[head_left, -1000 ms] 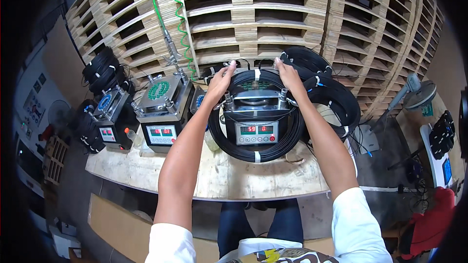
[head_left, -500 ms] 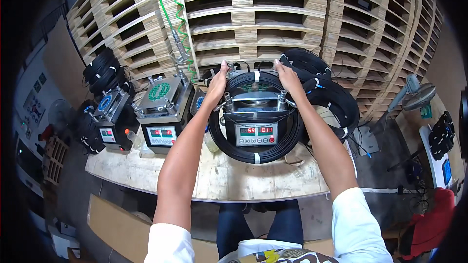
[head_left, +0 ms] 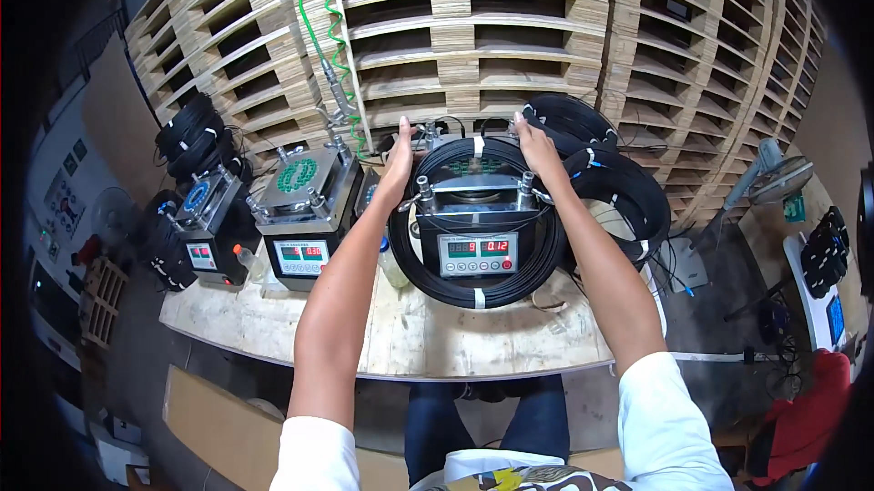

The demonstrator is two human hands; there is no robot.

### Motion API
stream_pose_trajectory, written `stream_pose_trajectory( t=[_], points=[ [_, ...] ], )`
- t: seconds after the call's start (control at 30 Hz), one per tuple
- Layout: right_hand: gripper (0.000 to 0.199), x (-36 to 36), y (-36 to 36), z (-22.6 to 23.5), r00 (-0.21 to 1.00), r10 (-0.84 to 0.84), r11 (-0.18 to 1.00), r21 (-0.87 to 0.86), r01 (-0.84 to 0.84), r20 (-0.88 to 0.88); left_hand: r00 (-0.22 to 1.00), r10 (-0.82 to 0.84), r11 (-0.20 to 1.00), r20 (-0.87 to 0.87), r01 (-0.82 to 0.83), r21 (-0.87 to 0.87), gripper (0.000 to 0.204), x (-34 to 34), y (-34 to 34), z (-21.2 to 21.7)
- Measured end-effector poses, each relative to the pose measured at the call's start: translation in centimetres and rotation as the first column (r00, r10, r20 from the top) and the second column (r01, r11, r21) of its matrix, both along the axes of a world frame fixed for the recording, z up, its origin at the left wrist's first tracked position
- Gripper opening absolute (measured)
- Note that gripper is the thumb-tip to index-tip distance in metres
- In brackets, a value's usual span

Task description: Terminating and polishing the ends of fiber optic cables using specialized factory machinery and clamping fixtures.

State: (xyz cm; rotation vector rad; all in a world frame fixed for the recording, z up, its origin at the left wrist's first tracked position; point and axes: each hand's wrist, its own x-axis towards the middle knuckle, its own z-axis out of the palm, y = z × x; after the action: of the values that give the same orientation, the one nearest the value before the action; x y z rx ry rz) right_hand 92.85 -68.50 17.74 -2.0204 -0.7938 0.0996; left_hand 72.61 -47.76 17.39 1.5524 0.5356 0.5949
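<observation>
A large black cable coil (head_left: pixel 428 282), bound with white tape at top and bottom, hangs around a dark bench machine (head_left: pixel 528 250) with a metal top plate and a lit red display. My left hand (head_left: pixel 398 163) is at the coil's upper left, fingers stretched upward and open, a small gap from the machine's far left post. At the upper right, my right hand (head_left: pixel 541 151) lies beside the far right post with fingers extended; some of its fingers are hidden. I see nothing held in either hand.
Two similar machines, one with a green ring (head_left: pixel 297 174) and one with a blue ring (head_left: pixel 197 195), stand to the left on the wooden bench (head_left: pixel 401 350). More black cable coils (head_left: pixel 628 200) lie at right. Wooden pallets (head_left: pixel 455 27) rise behind; a green coiled hose (head_left: pixel 305 0) hangs there.
My left hand has shifted slightly left, away from the far left post. The right hand has barely moved. The coil has dropped very slightly, and the red digits on the display have changed.
</observation>
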Motion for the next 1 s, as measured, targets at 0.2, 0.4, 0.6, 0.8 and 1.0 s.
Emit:
stream_pose_trajectory(
  t=[0.2, 0.4, 0.6, 0.8, 1.0],
  points=[
    [0.075, -1.0, -0.2, 0.2, 1.0, -0.025, 0.999, 0.021, 0.025, 0.018, 0.999, 0.05, 0.982, 0.004, -0.05, 0.18, 0.104, 0.2, 0.2, -0.6],
    [0.077, -0.2, 0.2, 0.3, 1.0, -0.018, 1.0, -0.019, 0.018, 0.0, 0.997, 0.073, 0.966, -0.005, -0.07, 0.248, 0.098, 0.0, 0.1, -0.1],
    [0.077, 0.1, -0.3, -0.1, 1.0, -0.016, 1.0, -0.012, 0.016, 0.004, 0.994, 0.108, 0.909, 0.025, -0.109, 0.403, 0.091, -0.5, -2.7, 0.9],
    [0.076, -0.4, -0.1, 0.1, 1.0, -0.018, 1.0, 0.008, 0.018, 0.008, 0.99, 0.122, 0.89, -0.073, -0.076, 0.45, 0.096, -0.7, -2.5, 1.1],
    [0.076, -0.4, -0.4, 0.3, 0.999, -0.05, 0.999, -0.021, 0.05, 0.007, 0.983, 0.02, 0.928, -0.185, 0.051, 0.368, 0.107, -0.3, -2.6, 2.7]
  ],
)
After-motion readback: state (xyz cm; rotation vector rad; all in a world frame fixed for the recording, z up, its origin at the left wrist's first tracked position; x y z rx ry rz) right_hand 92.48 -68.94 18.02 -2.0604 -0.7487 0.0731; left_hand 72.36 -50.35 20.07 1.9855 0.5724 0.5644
